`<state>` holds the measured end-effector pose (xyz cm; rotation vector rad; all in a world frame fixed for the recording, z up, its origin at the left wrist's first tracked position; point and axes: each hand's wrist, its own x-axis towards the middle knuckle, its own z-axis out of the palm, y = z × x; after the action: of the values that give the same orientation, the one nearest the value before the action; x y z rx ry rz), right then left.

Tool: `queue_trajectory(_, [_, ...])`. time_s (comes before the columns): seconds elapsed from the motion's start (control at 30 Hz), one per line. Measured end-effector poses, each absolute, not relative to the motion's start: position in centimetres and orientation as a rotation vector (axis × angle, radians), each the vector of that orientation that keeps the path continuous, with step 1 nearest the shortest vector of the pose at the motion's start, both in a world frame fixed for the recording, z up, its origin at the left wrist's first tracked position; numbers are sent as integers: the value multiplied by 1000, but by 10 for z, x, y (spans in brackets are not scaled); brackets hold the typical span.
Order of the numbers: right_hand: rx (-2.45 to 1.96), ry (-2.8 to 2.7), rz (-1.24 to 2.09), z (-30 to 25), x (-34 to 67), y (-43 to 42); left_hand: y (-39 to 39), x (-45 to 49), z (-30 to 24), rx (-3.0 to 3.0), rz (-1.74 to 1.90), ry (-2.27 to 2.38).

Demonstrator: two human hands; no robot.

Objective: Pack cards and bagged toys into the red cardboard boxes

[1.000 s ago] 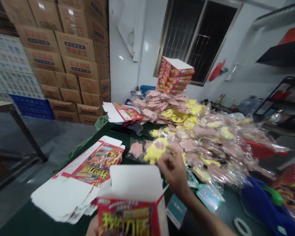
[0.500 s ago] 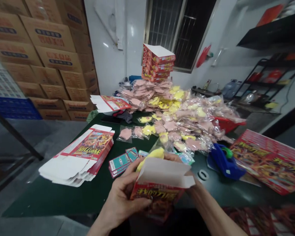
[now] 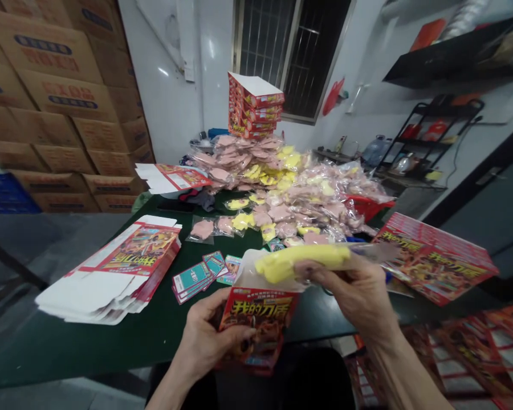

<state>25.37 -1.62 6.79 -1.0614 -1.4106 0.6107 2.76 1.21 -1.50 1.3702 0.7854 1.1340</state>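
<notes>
My left hand (image 3: 211, 336) is closed around the lower left side of a red printed cardboard box (image 3: 260, 319), its thumb across the front. The box's white top flap (image 3: 247, 272) stands up and the top is open. Above that opening, my right hand (image 3: 354, 290) grips a yellow flat piece in a clear plastic bag (image 3: 303, 261), held nearly level with its left end over the box mouth. Behind the box lie several teal-backed cards (image 3: 196, 279) on the dark green table (image 3: 154, 336).
A heap of bagged pink and yellow pieces (image 3: 277, 176) covers the table's back, with stacked red boxes (image 3: 256, 108) behind it. Flattened cartons (image 3: 111, 273) lie at left. More red boxes (image 3: 436, 256) stand at right, others (image 3: 474, 353) lower right. Brown cartons (image 3: 60, 85) line the wall.
My right hand has moved from behind the box up and to the right, with the yellow bagged piece now in it above the opening. The box is turned more front-on. The view has shifted right.
</notes>
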Motion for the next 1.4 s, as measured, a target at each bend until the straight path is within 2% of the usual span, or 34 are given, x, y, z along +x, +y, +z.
queue_trajectory(0.1, [-1086,-1570,723,63,249,-8,12,27,-17,1340,1112,776])
queue_trajectory(0.23, [-1109,-1498,918,61,246,-6,14,26,-20,1395,1122,810])
queue_trajectory(0.4, [-1163,-1493,914,68,245,-6,21,28,-9,1682,1240,891])
queue_trajectory(0.5, [-1187,-1456,673,75,251,-9,30,33,-5,1695,1322,904])
queue_trajectory(0.63, [-1094,-1451,-198,73,250,-28,36,43,-12,1460,1322,848])
queue_trajectory(0.73, [-964,-1843,-523,64,237,-39,34,45,-21,1381,1295,809])
queue_trajectory(0.8, [-983,-2041,-555,55,224,-38,32,43,-26,1390,1278,792])
queue_trajectory(0.93, [-1086,-2080,-588,39,200,-25,30,37,-31,1485,1285,786])
queue_trajectory(1.1, [-964,-2197,-400,39,187,-28,30,34,-32,1494,1260,805])
queue_trajectory(1.3, [-1073,-1680,-586,61,212,-29,28,35,-32,1494,1313,873])
queue_trajectory(1.4, [-1064,-1758,-527,55,215,-20,29,38,-31,1565,1286,830])
